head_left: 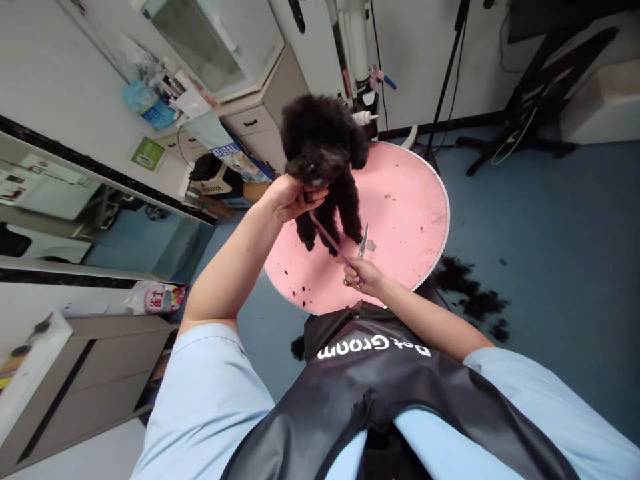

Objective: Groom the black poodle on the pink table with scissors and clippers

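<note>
At frame centre, the left hand (293, 198) cups the chin of the small black curly-coated dog (323, 157) standing on the round pink table (410, 213), while the right hand (364, 275) grips silver scissors (363, 242) and a purple comb (333, 243); a sudden head jerk could probably bring the blades against the forelegs.

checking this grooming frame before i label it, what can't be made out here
- Dog, head view: chin and neck hidden by the left hand cupped under its muzzle.
- Scissors: finger loops hidden inside the right hand.
- Purple comb: teeth too small to tell.
- Pink table: near edge hidden by the black apron.
</note>
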`<state>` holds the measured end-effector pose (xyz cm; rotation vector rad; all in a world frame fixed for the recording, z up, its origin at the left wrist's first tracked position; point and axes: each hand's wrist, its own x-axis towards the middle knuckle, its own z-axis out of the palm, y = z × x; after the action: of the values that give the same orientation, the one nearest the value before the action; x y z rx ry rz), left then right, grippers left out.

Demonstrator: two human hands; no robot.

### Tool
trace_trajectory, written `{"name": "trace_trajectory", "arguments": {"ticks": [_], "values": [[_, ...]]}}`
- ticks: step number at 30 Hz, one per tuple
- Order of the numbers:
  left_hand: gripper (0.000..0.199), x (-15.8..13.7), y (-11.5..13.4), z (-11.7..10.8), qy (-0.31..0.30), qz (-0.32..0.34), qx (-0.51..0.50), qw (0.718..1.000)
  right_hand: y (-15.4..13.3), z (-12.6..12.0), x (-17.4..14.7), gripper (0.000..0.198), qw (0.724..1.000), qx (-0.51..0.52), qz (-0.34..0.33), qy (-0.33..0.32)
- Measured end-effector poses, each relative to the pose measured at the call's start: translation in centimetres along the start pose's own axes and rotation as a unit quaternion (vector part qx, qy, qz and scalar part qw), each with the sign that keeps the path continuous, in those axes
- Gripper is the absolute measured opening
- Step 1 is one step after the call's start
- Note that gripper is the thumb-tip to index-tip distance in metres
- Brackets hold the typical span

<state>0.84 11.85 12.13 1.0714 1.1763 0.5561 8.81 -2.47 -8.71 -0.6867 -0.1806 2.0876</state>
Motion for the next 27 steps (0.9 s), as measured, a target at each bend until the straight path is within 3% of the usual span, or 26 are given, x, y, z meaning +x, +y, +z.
{"name": "trace_trajectory", "arguments": {"ticks": [3,6,8,11,14,17,22,27], "values": [[0.005,0.1,-0.4,0.5,-0.008,-0.002,0.003,1.0,1.2,-0.8,0.7,0.011,0.998,0.003,0.05,0.044],[0.006,0.2,-0.8,1.0,-0.004,0.004,0.003,1.0,1.2,-0.4,1.7,0.011,0.999,0.032,-0.003,0.04],[0.006,0.2,-0.9,1.2,0.002,0.006,0.0,1.0,1.5,0.0,1.3,0.015,0.999,-0.007,-0.038,0.01],[0.006,0.2,-1.0,1.3,0.003,0.009,-0.013,1.0,3.1,-0.4,-1.1,0.022,0.991,-0.128,-0.031,-0.027],[0.006,0.4,-0.9,1.0,0.003,0.012,-0.029,1.0,5.0,-2.1,-3.7,0.026,0.969,-0.219,-0.109,0.042],[0.005,0.6,-0.7,0.8,0.005,0.023,-0.039,0.999,5.6,-3.5,-4.3,0.024,0.929,-0.295,-0.183,0.131],[0.003,0.8,-0.1,1.0,0.012,0.043,-0.038,0.998,4.4,-3.4,-2.4,0.021,0.906,-0.337,-0.18,0.182],[0.006,0.5,-0.1,1.0,0.015,0.054,-0.046,0.997,3.8,-3.9,-2.0,0.02,0.905,-0.354,-0.177,0.157]]}}
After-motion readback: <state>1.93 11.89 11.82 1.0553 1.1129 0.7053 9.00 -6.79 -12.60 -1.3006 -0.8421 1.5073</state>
